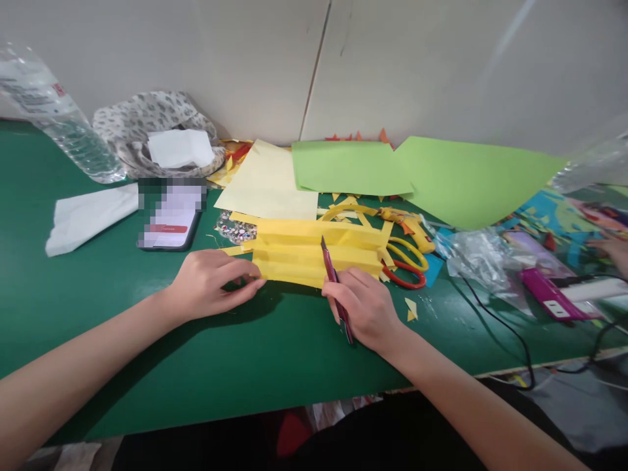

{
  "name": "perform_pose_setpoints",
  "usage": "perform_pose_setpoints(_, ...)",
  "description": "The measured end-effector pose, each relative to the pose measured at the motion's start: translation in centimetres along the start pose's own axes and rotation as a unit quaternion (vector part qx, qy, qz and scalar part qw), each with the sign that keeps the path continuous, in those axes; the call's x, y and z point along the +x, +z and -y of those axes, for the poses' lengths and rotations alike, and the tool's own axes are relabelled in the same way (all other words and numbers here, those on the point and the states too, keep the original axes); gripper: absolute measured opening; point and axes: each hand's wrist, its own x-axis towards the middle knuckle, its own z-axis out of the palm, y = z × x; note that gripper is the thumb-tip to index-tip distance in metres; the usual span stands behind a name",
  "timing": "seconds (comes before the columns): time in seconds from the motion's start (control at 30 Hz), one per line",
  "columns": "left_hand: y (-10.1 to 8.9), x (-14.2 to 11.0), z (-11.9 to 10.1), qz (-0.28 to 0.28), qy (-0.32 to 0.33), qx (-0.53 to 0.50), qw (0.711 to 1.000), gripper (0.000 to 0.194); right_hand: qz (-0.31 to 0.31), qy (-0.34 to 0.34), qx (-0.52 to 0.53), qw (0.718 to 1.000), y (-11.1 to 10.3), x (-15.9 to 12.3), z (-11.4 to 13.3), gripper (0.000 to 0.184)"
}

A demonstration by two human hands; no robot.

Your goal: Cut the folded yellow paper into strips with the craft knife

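A folded sheet of yellow paper (pixel 294 254) with several lengthwise creases lies in front of me. My left hand (pixel 210 284) pinches its lower left corner between thumb and fingers. Wrapped round a slim dark red craft knife (pixel 330 260), my right hand (pixel 366 302) rests at the paper's lower right edge. The knife's pointed end is over the paper, directed away from me. Just right of the paper are scissors with red and yellow handles (pixel 409 275) and a yellow glue gun (pixel 409 226). Part of the scissors is hidden under the paper.
Green sheets (pixel 353 167) and a cream sheet (pixel 269 180) lie behind. At left are a phone (pixel 171 219), a tissue (pixel 91 216), a cloth bag (pixel 152 114) and a water bottle (pixel 63 118). A black cable (pixel 495 333) and a magenta power strip (pixel 554 294) lie right, near another person's hand (pixel 615 252).
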Motion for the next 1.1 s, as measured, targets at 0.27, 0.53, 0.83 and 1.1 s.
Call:
perform_pose_setpoints(0.27, 0.1, 0.6, -0.2, 0.046, -0.255, -0.14, 0.956, 0.029, -0.015, -0.031, -0.055, 0.998, -0.2, 0.0, -0.7, 0.022)
perform_pose_setpoints(0.53, 0.8, 0.4, 0.0, 0.08, -0.316, -0.204, 0.923, 0.033, 0.022, -0.048, -0.026, 0.998, 0.1, -0.8, -1.2, 0.016)
perform_pose_setpoints(0.83, 0.9, 0.6, -0.5, 0.115, -0.298, -0.162, 0.934, 0.033, 0.053, 0.144, 0.318, 0.936, -0.6, -0.5, 0.6, 0.037)
perform_pose_setpoints(1.1, 1.0, 0.6, -0.4, 0.136, -0.281, -0.167, 0.935, 0.035, -0.008, 0.372, 0.534, 0.759, 0.2, 0.7, 0.9, 0.048)
